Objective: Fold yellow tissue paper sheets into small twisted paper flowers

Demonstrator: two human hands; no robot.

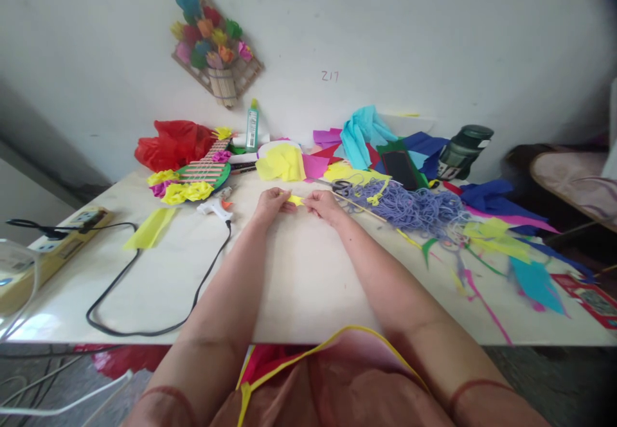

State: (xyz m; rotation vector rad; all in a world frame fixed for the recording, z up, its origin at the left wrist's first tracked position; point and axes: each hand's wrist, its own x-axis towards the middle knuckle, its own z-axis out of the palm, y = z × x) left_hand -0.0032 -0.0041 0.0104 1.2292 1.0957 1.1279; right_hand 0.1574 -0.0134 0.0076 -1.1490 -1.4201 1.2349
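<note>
A small piece of yellow crepe paper [295, 200] is stretched between my two hands above the middle of the white table. My left hand [276, 206] pinches its left end, and my right hand [322, 204] pinches the right end. Just behind my hands lies a crumpled yellow paper sheet [280, 162]. Left of my left hand is a white glue gun [216, 208] with a black cord. A tangle of purple yarn [409, 205] spreads to the right of my right hand, with dark-handled scissors [342, 187] at its near left edge.
A craft with yellow and pink paper flowers [193, 179] stands at the back left beside red plastic [173, 147]. A yellow power strip [58, 253] lies at the left edge. A phone [399, 170] and a dark bottle [463, 152] are at the back right, among coloured paper scraps.
</note>
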